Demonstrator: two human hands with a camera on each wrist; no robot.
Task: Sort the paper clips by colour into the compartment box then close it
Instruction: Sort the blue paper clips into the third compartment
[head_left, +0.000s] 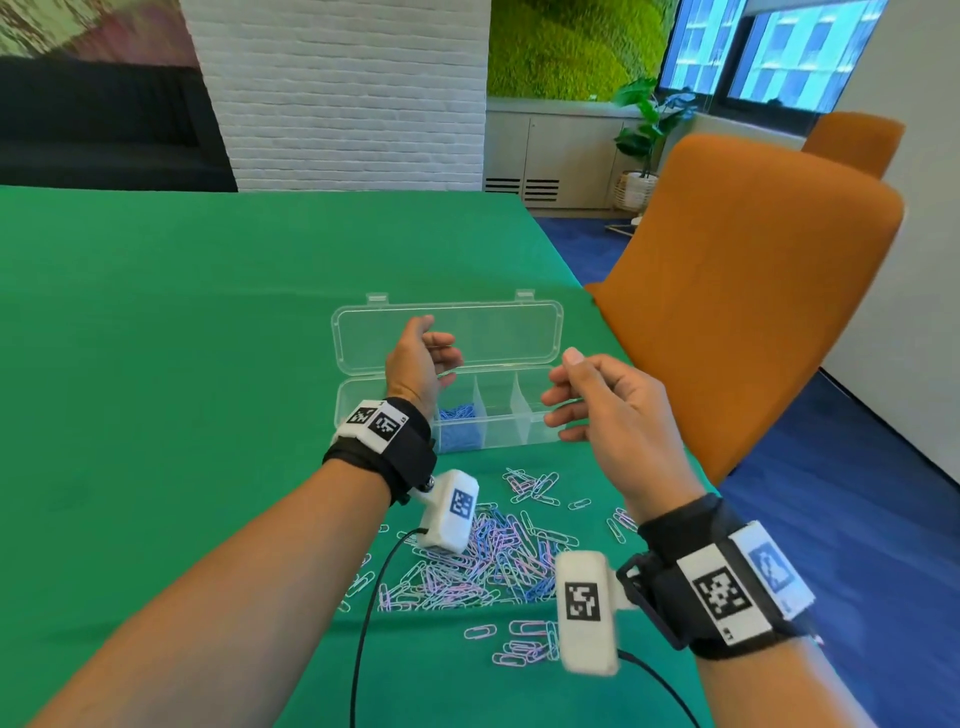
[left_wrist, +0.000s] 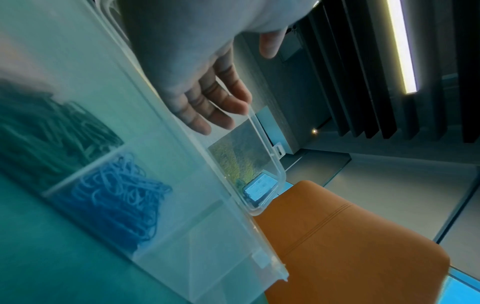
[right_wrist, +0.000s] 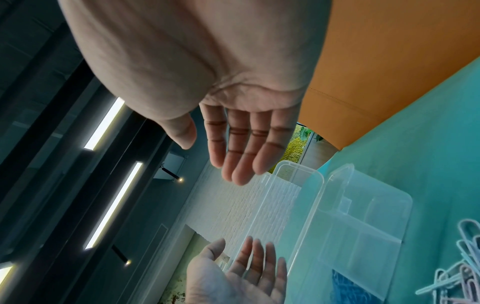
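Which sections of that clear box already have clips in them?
Only the two leftmost: one holds blue clips, its end neighbour dark green clips. The others look empty.

head view downward, wrist views upward

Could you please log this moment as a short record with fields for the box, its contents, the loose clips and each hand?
box: clear plastic compartment box on the green table, lid open and leaning back
contents: blue paper clips in one compartment, darker clips in the next, the two compartments on the right look empty
loose clips: mixed pile of pink, white and blue paper clips in front of the box
left hand: raised over the box, fingers relaxed, holding nothing
right hand: raised at the box's right end, holding nothing
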